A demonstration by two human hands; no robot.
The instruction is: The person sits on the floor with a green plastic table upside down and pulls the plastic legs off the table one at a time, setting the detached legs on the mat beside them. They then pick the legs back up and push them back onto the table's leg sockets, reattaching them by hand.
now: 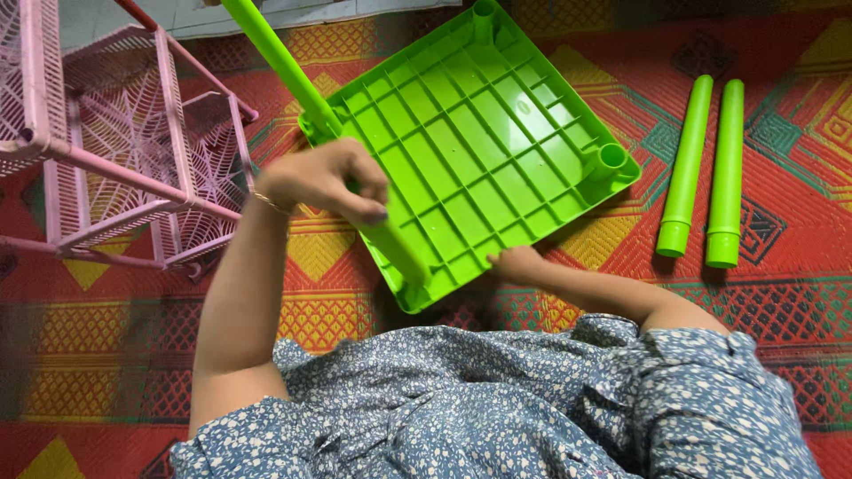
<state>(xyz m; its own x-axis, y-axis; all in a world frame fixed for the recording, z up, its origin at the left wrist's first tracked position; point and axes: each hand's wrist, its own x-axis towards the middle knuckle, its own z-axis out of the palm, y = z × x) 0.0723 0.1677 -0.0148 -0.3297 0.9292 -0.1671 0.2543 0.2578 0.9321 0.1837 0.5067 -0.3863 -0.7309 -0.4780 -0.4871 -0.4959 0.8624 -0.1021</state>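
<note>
Green leg in left hand

The square stool seat in the middle of the frame is bright lime green, its upturned underside crossed by a raised grid of ribs. The leg running from the top of the frame is the same green, as are the two loose legs lying at the right. At the upper left, the rack is pale pink with web-like lattice panels. The mat beneath everything is woven red, patterned with yellow diamonds and teal and dark bands. The dress along the bottom is dusty blue, sprinkled with tiny white flowers.
</note>
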